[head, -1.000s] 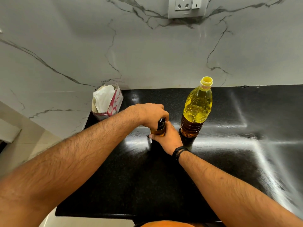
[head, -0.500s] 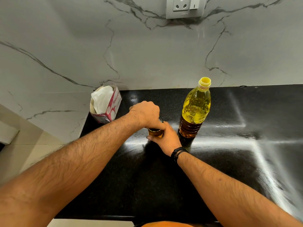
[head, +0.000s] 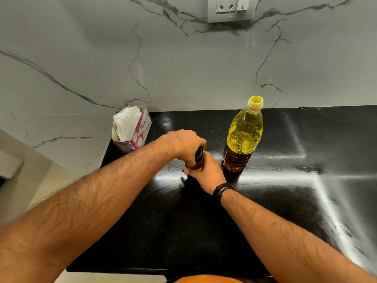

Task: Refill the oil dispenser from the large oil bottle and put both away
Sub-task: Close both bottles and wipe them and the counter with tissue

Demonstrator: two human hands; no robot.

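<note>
A small amber oil dispenser (head: 200, 165) with a black top stands on the black counter (head: 183, 231), mostly hidden by both hands. My left hand (head: 184, 145) curls over its black top from above. My right hand (head: 208, 173) grips the dispenser's body from the near side. Just to the right stands the large oil bottle (head: 242, 137), upright, filled with yellow oil, its yellow cap on. Neither hand touches the large bottle.
A pink and white tissue pack (head: 131, 129) sits at the counter's back left corner against the marble wall. A wall socket (head: 231, 9) is above. The counter's left edge drops off near the tissue pack.
My left hand has shifted slightly on the dispenser's top, showing more of the black cap. Both hands stay on the dispenser; the large bottle has not moved.
</note>
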